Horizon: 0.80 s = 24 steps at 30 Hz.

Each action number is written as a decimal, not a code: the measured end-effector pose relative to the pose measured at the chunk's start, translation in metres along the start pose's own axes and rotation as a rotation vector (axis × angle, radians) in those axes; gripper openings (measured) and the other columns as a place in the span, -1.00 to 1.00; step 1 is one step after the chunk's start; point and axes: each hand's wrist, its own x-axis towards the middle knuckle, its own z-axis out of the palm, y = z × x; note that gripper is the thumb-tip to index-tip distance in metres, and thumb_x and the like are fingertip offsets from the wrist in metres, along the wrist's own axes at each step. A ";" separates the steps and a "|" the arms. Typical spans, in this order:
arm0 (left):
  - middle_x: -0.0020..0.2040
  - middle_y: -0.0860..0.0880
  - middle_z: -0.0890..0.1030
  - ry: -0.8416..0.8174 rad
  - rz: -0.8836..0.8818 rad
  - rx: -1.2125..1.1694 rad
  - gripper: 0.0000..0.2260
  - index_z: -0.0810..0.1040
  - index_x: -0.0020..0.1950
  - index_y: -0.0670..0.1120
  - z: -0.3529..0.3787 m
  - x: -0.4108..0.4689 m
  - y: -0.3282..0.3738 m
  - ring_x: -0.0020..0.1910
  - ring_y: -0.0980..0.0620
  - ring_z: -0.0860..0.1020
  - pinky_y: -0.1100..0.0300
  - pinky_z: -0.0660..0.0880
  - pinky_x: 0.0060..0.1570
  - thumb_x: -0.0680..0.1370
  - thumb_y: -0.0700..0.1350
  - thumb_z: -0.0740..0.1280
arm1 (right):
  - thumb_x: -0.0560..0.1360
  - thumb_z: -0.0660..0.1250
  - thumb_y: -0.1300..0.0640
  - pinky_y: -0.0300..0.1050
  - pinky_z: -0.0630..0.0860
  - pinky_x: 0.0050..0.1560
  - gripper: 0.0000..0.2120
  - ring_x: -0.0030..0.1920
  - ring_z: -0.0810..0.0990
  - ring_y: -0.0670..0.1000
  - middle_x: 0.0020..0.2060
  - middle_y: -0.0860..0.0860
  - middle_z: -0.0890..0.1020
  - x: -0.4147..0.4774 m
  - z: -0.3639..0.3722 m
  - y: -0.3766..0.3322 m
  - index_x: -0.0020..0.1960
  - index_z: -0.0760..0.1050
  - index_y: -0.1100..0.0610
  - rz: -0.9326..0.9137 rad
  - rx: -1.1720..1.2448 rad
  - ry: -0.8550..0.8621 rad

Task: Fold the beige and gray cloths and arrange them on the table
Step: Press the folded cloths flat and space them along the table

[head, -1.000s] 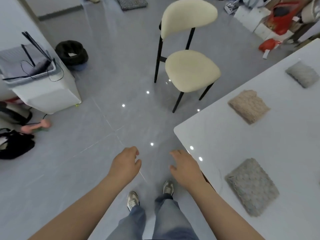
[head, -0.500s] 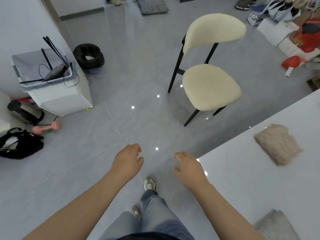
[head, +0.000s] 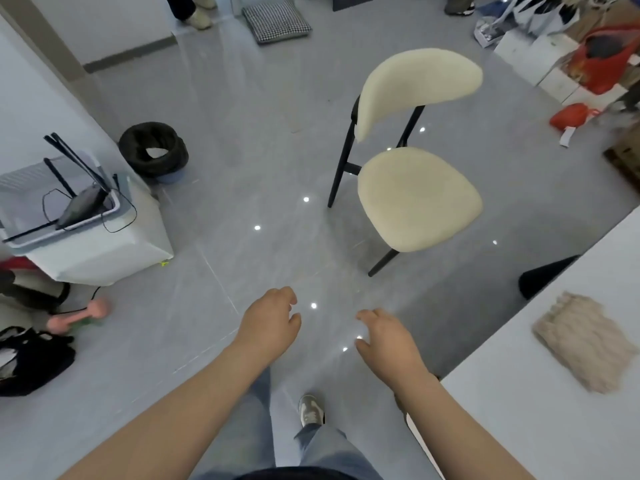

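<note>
A folded beige cloth (head: 584, 341) lies on the white table (head: 540, 410) at the right edge of the view. No gray cloth is in view. My left hand (head: 268, 323) hangs over the floor with loosely curled fingers and holds nothing. My right hand (head: 388, 341) is also over the floor, left of the table's corner, fingers relaxed and empty. Both hands are well apart from the beige cloth.
A cream chair (head: 415, 188) with black legs stands ahead. A white bin (head: 86, 237) with cables, a black ring-shaped object (head: 154, 152), a pink dumbbell (head: 79, 317) and a black bag (head: 31, 358) are on the left. Boxes and a red bag (head: 606, 60) crowd the far right.
The view has swung left, away from the table. The gray cloths have left the frame, and the beige cloth has slid to the right edge. Both hands stay empty over the floor.
</note>
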 end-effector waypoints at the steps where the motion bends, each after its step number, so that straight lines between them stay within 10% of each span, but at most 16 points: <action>1: 0.14 -0.05 0.52 -0.009 0.020 0.006 -0.76 0.45 0.22 -0.09 -0.006 0.010 -0.002 0.00 0.02 0.52 0.29 0.34 -0.09 0.56 -0.09 0.23 | 0.56 0.24 0.11 -0.10 0.46 0.12 -0.59 0.18 0.49 0.08 0.23 0.07 0.49 0.007 -0.003 -0.004 0.40 0.35 0.09 0.013 0.011 0.009; 24: 0.19 -0.07 0.51 -0.365 0.643 0.297 -0.71 0.43 0.28 -0.11 -0.014 0.172 0.152 0.10 -0.05 0.51 0.12 0.45 0.10 0.58 -0.09 0.22 | 0.55 0.29 0.12 -0.15 0.41 0.21 -0.56 0.26 0.48 0.04 0.31 0.06 0.48 0.024 -0.058 0.050 0.42 0.36 0.10 0.680 0.486 0.342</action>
